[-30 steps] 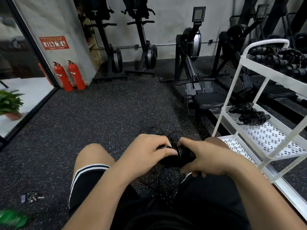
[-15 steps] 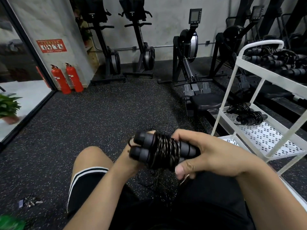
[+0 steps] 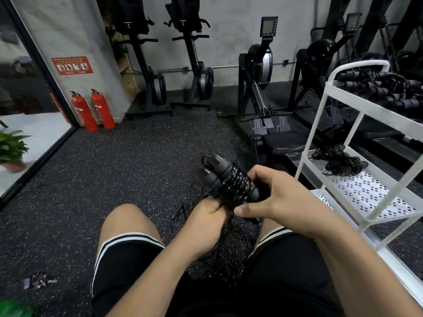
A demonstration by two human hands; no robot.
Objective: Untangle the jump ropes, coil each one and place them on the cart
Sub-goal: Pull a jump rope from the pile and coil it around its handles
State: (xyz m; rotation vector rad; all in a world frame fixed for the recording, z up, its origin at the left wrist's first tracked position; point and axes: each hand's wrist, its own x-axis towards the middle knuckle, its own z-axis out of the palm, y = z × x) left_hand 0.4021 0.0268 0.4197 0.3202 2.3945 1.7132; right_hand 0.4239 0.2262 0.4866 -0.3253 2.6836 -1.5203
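A black jump rope (image 3: 229, 181), its cord coiled round its two handles, is held up between my knees with the handle ends pointing up and left. My right hand (image 3: 277, 197) grips the bundle's lower right end. My left hand (image 3: 206, 216) sits just under the bundle, fingers curled around the loose cord below it. More tangled black rope (image 3: 231, 243) lies on the floor between my legs. The white cart (image 3: 357, 193) stands to my right, with coiled ropes (image 3: 338, 161) on its middle shelf and several more ropes (image 3: 377, 90) on top.
Rowing machines (image 3: 261, 72) and ski machines (image 3: 194, 65) line the back wall. Two red fire extinguishers (image 3: 93, 110) stand at the left by a glass door. A potted plant (image 3: 11, 147) and small scraps (image 3: 36, 280) lie at the left on the speckled rubber floor.
The coiled rope has risen from low between my knees and tilted, handle ends up-left. My left hand dropped off the handles to the loose cord underneath. My right hand kept its grip.
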